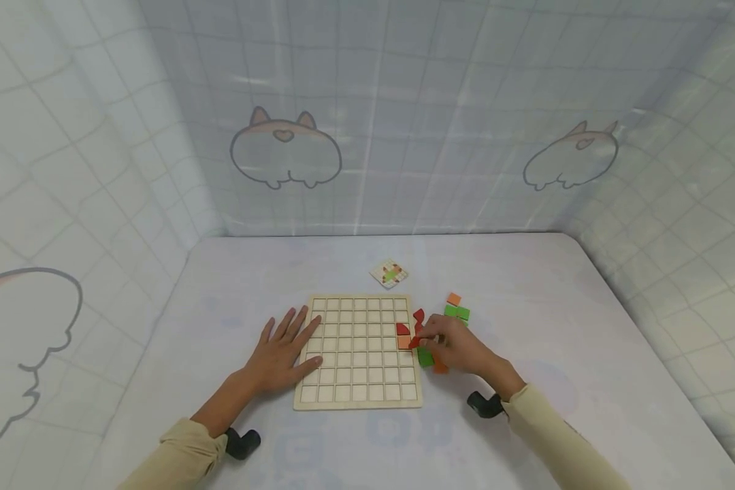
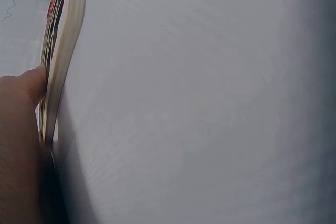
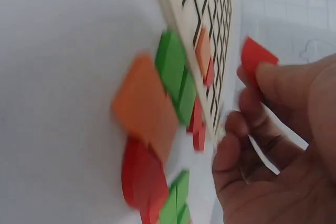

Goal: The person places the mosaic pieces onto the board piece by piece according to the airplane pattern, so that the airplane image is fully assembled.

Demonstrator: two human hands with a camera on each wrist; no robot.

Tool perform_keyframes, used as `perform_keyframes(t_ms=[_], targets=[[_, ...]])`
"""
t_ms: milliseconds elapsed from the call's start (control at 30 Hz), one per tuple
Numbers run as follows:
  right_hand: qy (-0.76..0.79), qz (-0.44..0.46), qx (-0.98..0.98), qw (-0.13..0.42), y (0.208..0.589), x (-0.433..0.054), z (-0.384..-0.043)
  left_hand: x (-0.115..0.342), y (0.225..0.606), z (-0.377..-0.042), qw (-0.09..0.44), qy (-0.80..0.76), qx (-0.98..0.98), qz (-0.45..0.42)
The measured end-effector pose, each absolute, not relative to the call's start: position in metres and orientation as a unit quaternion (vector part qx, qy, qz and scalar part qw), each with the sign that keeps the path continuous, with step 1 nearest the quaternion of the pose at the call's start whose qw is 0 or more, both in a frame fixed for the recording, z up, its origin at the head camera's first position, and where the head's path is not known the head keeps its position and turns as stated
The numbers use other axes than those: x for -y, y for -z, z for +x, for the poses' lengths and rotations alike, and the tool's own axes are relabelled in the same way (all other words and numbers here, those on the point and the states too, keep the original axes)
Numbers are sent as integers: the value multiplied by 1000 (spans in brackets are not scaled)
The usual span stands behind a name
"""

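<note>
A pale wooden grid board [image 1: 355, 354] lies flat on the table. My left hand [image 1: 282, 354] rests on its left edge, fingers spread and straight. Between thumb and fingertips my right hand [image 1: 456, 344] pinches a red tile with a curved side [image 3: 256, 59], held up near the board's right edge. Two tiles sit in the grid's right column: a red rounded one [image 1: 402, 329] and, just below it, an orange square [image 1: 404, 342]. In the right wrist view, green tiles [image 3: 170, 61] lie along the board's side. The left wrist view shows the board edge-on under my thumb [image 2: 34, 85].
Beyond the board lies a small pattern card [image 1: 389, 273]. Loose tiles flank the board's right side: an orange square [image 1: 454, 299], green squares [image 1: 463, 313], another orange tile [image 3: 144, 106] and red rounded ones [image 3: 142, 177]. Patterned fabric walls [image 1: 367, 122] enclose the table.
</note>
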State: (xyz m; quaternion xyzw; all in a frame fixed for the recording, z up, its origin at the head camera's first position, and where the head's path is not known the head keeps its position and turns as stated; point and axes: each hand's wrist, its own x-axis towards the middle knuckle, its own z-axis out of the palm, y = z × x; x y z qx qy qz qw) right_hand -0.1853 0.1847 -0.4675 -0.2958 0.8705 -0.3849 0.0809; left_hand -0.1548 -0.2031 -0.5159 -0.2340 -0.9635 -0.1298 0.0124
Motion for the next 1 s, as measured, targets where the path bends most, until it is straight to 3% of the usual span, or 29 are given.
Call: perform_keyframes(t_ms=[300,633,1000], targets=[[385,-257,-882,92,482,-171,-175,203,519,-155,5,125,965,-232],[326,-302,-894,53,489,-166,-178,203,517,-154,38,154,957,-241],[197,-342,-919,4,487,-162,-177,202,518,-155,16,130,964,-233]])
